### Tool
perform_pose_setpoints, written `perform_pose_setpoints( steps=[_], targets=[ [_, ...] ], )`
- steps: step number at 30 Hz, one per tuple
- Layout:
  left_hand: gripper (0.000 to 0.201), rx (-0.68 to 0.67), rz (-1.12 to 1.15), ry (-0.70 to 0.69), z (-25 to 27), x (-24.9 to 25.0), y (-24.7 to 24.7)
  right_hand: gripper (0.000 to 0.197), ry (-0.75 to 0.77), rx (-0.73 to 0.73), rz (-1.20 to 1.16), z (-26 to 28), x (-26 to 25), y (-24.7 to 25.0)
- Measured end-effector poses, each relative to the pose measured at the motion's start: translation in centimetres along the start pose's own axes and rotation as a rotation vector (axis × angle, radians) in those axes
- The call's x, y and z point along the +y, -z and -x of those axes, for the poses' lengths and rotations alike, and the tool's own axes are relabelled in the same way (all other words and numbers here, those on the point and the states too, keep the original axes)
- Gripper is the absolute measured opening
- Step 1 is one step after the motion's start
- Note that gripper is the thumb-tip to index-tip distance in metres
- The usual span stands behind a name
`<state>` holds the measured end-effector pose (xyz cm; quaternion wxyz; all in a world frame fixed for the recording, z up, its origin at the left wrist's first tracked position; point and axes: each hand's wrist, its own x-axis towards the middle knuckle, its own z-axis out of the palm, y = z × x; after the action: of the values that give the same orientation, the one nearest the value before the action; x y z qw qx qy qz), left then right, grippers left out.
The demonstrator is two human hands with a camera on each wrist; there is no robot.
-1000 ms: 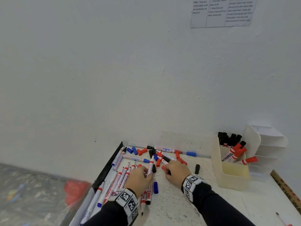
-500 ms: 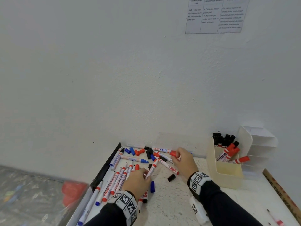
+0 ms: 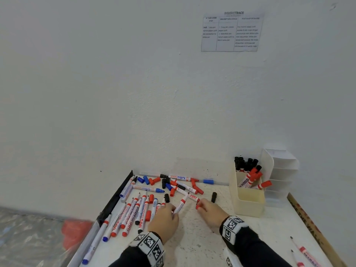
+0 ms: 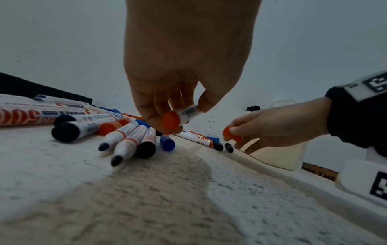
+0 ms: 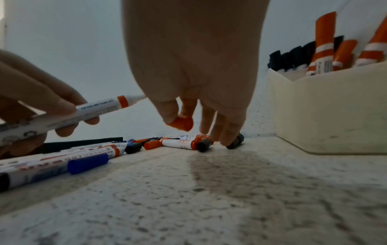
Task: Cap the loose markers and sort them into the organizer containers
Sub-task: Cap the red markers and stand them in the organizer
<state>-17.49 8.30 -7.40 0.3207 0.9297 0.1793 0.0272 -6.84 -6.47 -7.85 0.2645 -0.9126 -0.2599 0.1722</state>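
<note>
Head view: left hand [image 3: 163,221] at about 6 o'clock on the speckled surface [image 3: 200,245], grip clamped round the rear of a red whiteboard marker [image 3: 181,205] with the bare nib angled toward 1 o'clock. Right hand [image 3: 211,211] just beside it at 3 o'clock, thumb and forefinger pinching a loose red cap [image 3: 198,206], cap and nib near but apart. Heap of uncapped markers and stray red, blue and black caps spread from 9 to 12 o'clock; cream organizer bin [image 3: 248,204] at 2 o'clock already holding capped black and red markers, white tiered organizer [image 3: 279,170] behind it. Left wrist view: fingers curled round the marker barrel [image 4: 188,111], red end plug facing the lens, barrel lifted off the surface; right hand [image 4: 272,127] at 3 o'clock with the red cap [image 4: 229,133] clamped at its fingertips. Right wrist view: red cap [image 5: 181,122] held between thumb and forefinger, remaining fingers hanging toward a black cap [image 5: 235,142] on the surface; marker nib entering from 9 o'clock. Likely handling: light, rigid, smooth plastic, apt to roll or slip; best gripped mid-barrel for stiffness, cap held by its closed end, pushed straight on until seated, nib kept off skin and surface.
</note>
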Motion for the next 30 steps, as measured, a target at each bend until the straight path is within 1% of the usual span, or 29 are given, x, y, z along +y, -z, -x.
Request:
perform_pose_setpoints(
  steps=[2,4,9,14,16,19,20,22,25,27,28,29,30],
  targets=[
    [0.033,0.003,0.001,-0.002,0.2,-0.2,-0.1,0.027,-0.031,0.123,0.031,-0.2,0.2,0.0],
    [0.032,-0.010,-0.018,-0.002,0.5,-0.3,-0.2,0.025,-0.043,0.181,0.007,-0.1,0.3,0.2],
    [0.033,-0.101,-0.075,-0.046,0.7,0.3,-0.7,0.020,0.035,0.225,-0.065,0.8,0.8,0.7],
    [0.033,-0.120,-0.112,-0.124,1.0,1.4,-1.4,0.027,0.167,0.189,-0.091,1.9,1.4,1.1],
    [0.032,-0.116,-0.108,-0.128,1.1,1.6,-1.6,0.027,0.157,0.210,-0.121,2.2,1.5,1.2],
    [0.033,-0.099,-0.109,-0.106,1.1,1.9,-1.6,0.023,0.083,0.316,-0.156,2.6,1.6,1.5],
    [0.033,-0.094,-0.114,-0.098,1.2,2.0,-1.7,0.022,0.076,0.324,-0.159,2.7,1.8,1.7],
    [0.033,-0.106,-0.129,-0.096,1.2,2.2,-1.7,0.023,0.107,0.280,-0.133,3.1,2.1,1.8],
    [0.034,-0.167,-0.144,-0.114,1.3,2.6,-2.1,0.023,0.155,0.195,-0.090,3.8,2.6,1.6],
    [0.034,-0.179,-0.136,-0.122,1.5,2.9,-2.3,0.019,0.125,0.165,-0.154,4.3,2.6,1.7],
    [0.034,-0.178,-0.103,-0.128,1.6,3.0,-2.4,0.012,0.099,0.159,-0.180,4.7,2.6,1.8],
    [0.033,-0.181,-0.043,-0.132,1.8,3.3,-2.5,0.014,0.082,0.163,-0.182,4.9,2.5,2.0],
    [0.031,-0.179,0.021,-0.137,2.0,3.5,-2.7,0.028,0.063,0.174,-0.169,5.2,2.5,2.1]
  ],
)
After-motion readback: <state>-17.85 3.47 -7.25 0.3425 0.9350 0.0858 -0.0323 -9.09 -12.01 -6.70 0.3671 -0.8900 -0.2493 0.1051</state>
